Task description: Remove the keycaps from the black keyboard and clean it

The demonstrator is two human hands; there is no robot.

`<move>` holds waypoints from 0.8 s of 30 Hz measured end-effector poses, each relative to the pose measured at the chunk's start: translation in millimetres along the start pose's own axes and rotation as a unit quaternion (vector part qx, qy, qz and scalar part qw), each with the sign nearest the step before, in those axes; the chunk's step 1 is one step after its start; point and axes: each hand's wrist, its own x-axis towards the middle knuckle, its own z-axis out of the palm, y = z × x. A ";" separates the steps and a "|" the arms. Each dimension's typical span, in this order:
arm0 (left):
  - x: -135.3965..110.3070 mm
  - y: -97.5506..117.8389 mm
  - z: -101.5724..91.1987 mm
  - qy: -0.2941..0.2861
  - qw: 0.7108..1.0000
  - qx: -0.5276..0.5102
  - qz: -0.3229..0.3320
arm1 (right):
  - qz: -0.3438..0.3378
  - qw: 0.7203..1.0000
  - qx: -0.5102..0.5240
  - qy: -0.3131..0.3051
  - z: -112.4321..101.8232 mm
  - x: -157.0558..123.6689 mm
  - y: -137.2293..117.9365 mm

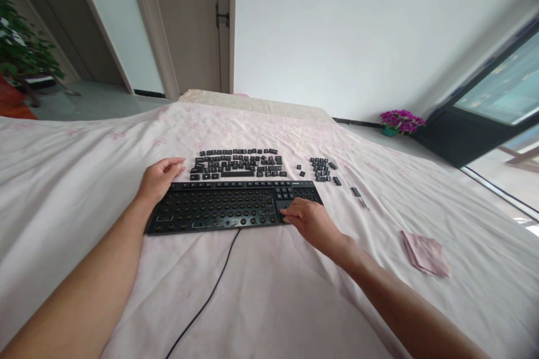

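A black keyboard lies on the pink-white cloth, most of its main key field bare of keycaps. Keycaps still sit along its top row and in the small block above my right hand. That hand is over the keyboard's right part, its thumb and fingertips pinched together low on the board; what they hold, if anything, is hidden. My left hand rests at the keyboard's upper left corner. Its fingers are loosely bent and a little apart, with nothing visible between them. Behind the keyboard, loose black keycaps lie in rough rows.
A smaller group of keycaps lies to the right, beside a wire keycap puller with a black middle. Farther right is a folded pink cloth. The keyboard's cable runs toward me. Purple flowers stand on the floor beyond.
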 end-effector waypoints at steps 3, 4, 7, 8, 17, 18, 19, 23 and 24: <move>-0.1 0.1 0.1 0.002 1.000 0.003 -0.002 | -0.008 0.999 -0.041 0.002 1.5 -2.3 -4.2; -0.2 0.2 0.2 0.002 1.000 0.001 -0.001 | -0.007 0.998 -0.059 0.000 2.1 -2.7 -5.8; -0.4 0.9 0.5 0.002 1.000 -0.007 0.003 | -0.009 0.993 -0.114 -0.007 3.8 -3.6 -10.1; -0.7 1.3 0.6 0.001 1.000 -0.009 0.005 | -0.010 0.992 -0.128 -0.005 4.1 -3.9 -11.1; -4.1 7.1 1.9 -0.029 0.999 -0.032 0.026 | -0.004 0.991 -0.136 -0.001 2.1 -5.2 -14.5; -4.7 8.2 2.1 -0.031 0.999 -0.032 0.028 | -0.009 0.990 -0.142 -0.002 2.5 -5.3 -14.3; -5.3 9.3 2.2 -0.033 0.999 -0.031 0.027 | -0.014 0.989 -0.146 -0.002 3.0 -5.5 -13.8; -7.6 13.1 2.3 -0.040 0.999 -0.012 0.012 | -0.038 0.986 -0.165 -0.007 5.6 -8.1 -10.1; -8.0 13.7 2.2 -0.039 0.999 -0.008 0.008 | -0.043 0.984 -0.171 -0.010 6.3 -9.2 -9.4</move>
